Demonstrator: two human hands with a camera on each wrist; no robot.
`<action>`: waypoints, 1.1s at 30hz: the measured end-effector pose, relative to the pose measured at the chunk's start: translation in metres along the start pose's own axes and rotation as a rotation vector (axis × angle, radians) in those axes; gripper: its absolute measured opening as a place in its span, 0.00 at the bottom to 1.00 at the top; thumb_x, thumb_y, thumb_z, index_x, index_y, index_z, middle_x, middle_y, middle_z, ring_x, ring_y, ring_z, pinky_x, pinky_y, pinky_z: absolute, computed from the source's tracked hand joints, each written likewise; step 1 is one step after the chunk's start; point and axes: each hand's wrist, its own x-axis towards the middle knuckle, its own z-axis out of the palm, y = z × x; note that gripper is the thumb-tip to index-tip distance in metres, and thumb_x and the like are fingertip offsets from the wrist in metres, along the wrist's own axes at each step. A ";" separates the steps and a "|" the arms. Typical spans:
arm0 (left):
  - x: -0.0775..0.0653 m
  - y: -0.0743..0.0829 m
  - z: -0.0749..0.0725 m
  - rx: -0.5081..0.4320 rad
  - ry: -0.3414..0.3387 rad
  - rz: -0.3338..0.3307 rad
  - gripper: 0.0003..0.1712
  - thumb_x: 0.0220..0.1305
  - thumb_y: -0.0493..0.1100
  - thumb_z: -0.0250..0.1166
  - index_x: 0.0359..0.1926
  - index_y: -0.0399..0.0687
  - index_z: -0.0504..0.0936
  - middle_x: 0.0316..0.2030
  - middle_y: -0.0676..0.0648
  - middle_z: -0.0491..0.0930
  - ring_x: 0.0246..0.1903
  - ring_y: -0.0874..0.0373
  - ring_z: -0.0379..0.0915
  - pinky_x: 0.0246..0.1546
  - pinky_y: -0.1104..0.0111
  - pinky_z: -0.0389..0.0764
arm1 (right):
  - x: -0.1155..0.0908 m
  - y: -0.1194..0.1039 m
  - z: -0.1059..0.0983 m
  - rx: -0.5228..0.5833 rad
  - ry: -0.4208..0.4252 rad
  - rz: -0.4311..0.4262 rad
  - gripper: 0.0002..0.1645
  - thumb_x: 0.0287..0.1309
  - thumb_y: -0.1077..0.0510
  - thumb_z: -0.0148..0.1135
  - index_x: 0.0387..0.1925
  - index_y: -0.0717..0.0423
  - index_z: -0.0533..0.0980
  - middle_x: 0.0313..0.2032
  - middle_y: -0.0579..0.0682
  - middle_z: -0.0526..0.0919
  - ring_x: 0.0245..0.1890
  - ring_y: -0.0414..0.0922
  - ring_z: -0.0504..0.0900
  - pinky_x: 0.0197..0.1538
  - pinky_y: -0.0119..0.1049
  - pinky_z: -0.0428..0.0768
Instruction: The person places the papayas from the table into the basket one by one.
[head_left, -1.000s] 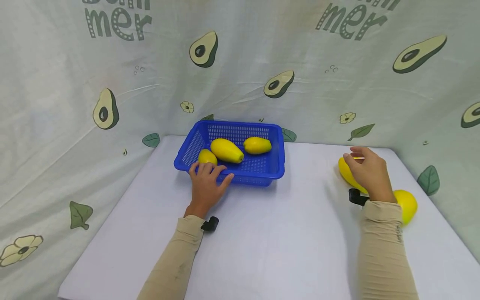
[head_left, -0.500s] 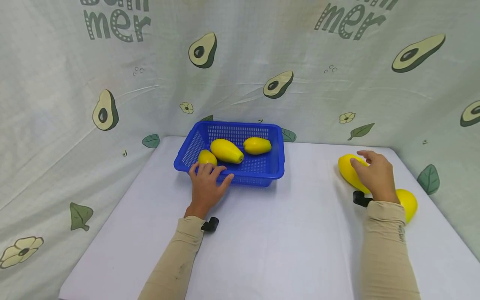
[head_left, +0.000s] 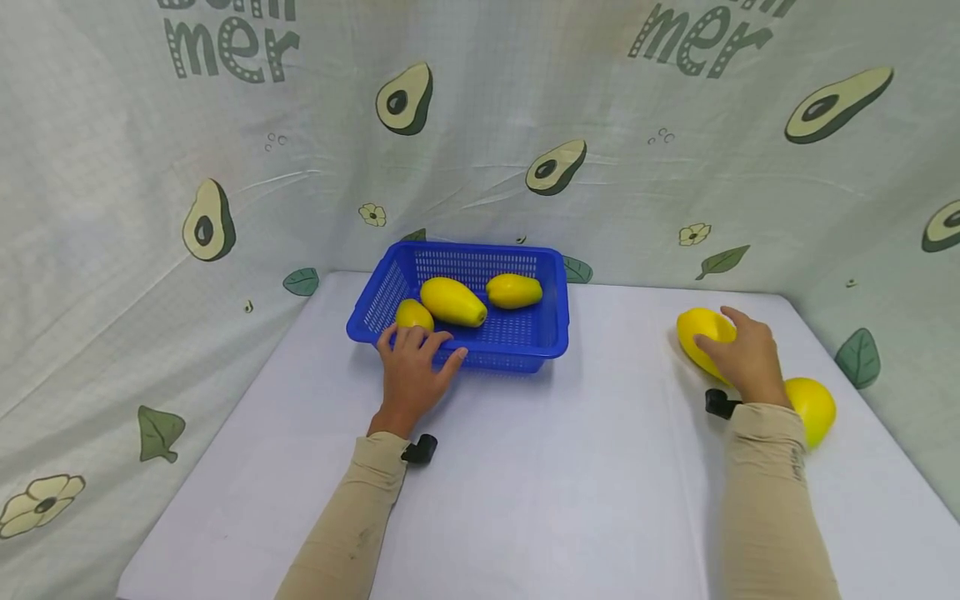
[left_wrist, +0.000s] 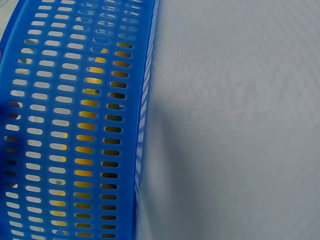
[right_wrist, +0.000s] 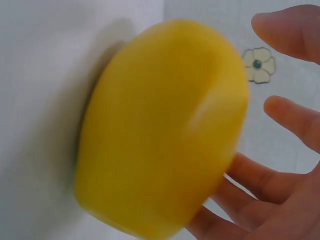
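Note:
Inside the blue basket [head_left: 495, 363] lie three yellow papayas, one long papaya [head_left: 453, 302] in the middle, another papaya [head_left: 514, 291] at right and a third papaya [head_left: 414, 314] at the front left. My left hand [head_left: 411, 375] grips the front rim, fingers hooked over it; finger colour shows through the slots in the left wrist view. At the right, my right hand [head_left: 750, 357] is at a papaya [head_left: 697, 333] on the table. Its fingers are spread, two tips [right_wrist: 280, 107] apart from the fruit, the others partly hidden behind it.
Another papaya [head_left: 813, 408] lies beside the right wrist, partly behind the sleeve. A white table [head_left: 570, 483] carries everything. Behind and at the sides hangs an avocado-print cloth [head_left: 480, 167]. A black wrist camera [head_left: 420, 450] sits on each wrist.
My right hand has shifted a little right and down, off the top of the papaya to its right side. The left hand stays on the basket rim.

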 end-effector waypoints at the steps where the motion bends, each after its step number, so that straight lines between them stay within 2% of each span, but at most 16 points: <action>1: 0.000 0.000 0.000 -0.002 0.002 0.000 0.25 0.68 0.63 0.60 0.47 0.48 0.85 0.36 0.44 0.77 0.47 0.45 0.71 0.65 0.42 0.52 | 0.001 0.002 0.002 0.001 -0.001 -0.001 0.50 0.68 0.41 0.56 0.78 0.59 0.46 0.70 0.78 0.50 0.68 0.74 0.52 0.67 0.70 0.53; 6: 0.000 0.000 -0.001 -0.010 0.008 0.003 0.25 0.68 0.63 0.60 0.46 0.48 0.85 0.36 0.44 0.76 0.47 0.45 0.71 0.65 0.42 0.51 | 0.005 0.010 0.008 -0.012 -0.020 -0.012 0.51 0.68 0.43 0.57 0.79 0.59 0.43 0.68 0.80 0.52 0.64 0.73 0.56 0.66 0.70 0.55; 19: 0.000 0.000 0.000 0.002 0.010 0.011 0.26 0.69 0.64 0.58 0.46 0.48 0.85 0.36 0.44 0.77 0.47 0.45 0.71 0.65 0.42 0.52 | 0.005 0.014 0.009 -0.055 -0.040 -0.008 0.52 0.67 0.51 0.59 0.79 0.59 0.39 0.68 0.80 0.52 0.65 0.76 0.55 0.66 0.70 0.54; 26: 0.001 0.000 0.000 -0.003 0.016 0.006 0.25 0.68 0.63 0.61 0.46 0.48 0.85 0.36 0.44 0.76 0.47 0.45 0.71 0.65 0.42 0.52 | 0.004 0.013 0.007 -0.049 -0.058 0.009 0.53 0.68 0.48 0.58 0.79 0.59 0.37 0.71 0.77 0.49 0.66 0.77 0.54 0.65 0.72 0.54; 33: 0.001 0.002 0.000 -0.006 0.005 -0.004 0.25 0.69 0.64 0.59 0.46 0.48 0.85 0.37 0.44 0.77 0.48 0.46 0.71 0.66 0.43 0.50 | 0.003 0.012 0.006 -0.035 -0.034 0.032 0.53 0.69 0.45 0.57 0.79 0.58 0.38 0.73 0.74 0.49 0.67 0.75 0.54 0.66 0.71 0.53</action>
